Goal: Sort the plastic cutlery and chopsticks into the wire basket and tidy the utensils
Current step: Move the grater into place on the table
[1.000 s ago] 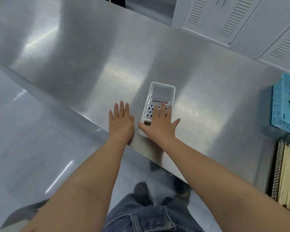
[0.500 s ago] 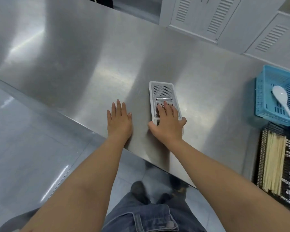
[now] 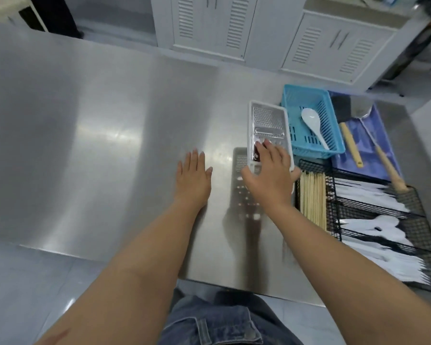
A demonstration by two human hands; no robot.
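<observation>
My right hand grips the near end of a white plastic grater with a metal face and holds it lifted above the steel table, its reflection showing beneath. My left hand rests flat on the table, fingers straight. To the right stands a black wire basket with wooden chopsticks in its left compartment and white plastic cutlery in the others.
A blue plastic basket holding a white spoon sits behind the wire basket. Right of it a foam brush and a metal spatula with wooden handles lie on a blue cloth. White louvred cabinets stand beyond the table.
My right hand closed on the grater, lifted it off the table and carried it right, toward the blue basket. The view swung right, revealing the baskets. My left hand stayed flat.
</observation>
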